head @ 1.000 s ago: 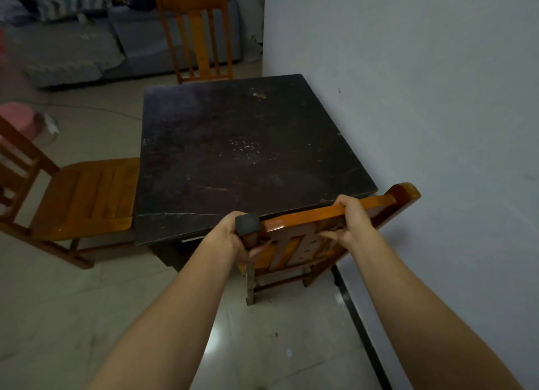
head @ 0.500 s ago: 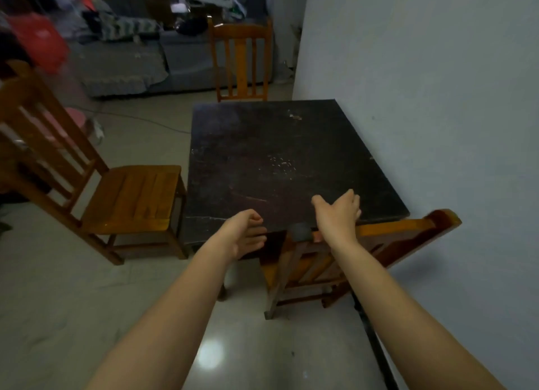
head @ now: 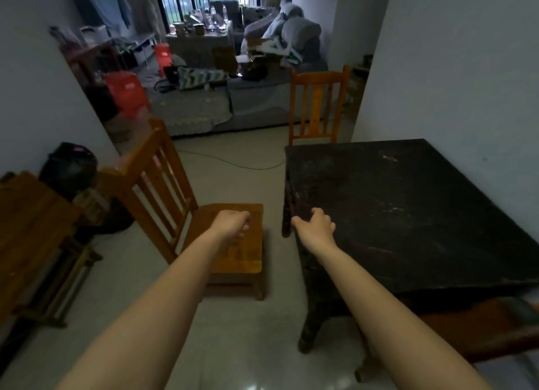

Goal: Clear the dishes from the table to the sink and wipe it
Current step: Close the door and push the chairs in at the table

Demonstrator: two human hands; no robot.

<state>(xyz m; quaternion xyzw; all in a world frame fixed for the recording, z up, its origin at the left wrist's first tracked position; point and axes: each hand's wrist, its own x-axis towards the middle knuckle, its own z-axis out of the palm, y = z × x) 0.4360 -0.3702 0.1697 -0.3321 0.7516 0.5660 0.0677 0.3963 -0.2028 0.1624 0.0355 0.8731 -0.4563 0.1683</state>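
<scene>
two grips hold nothing: left grip (head: pixel 232 224) hangs loosely curled over the chair (head: pixel 239 261) seat, right grip (head: pixel 316 227) relaxed above the dark worktop (head: pixel 408 229) edge. risk: whitish specks (head: pixel 390 210) get missed in wiping, or a careless reach knocks the chair.

The desk (head: pixel 408 214) runs off the right edge. A chair (head: pixel 481 331) beneath its near corner is mostly hidden. The left grip (head: pixel 232 224) tucks its fingertips out of sight. Sofa clutter (head: pixel 262 54) blurs together.
</scene>
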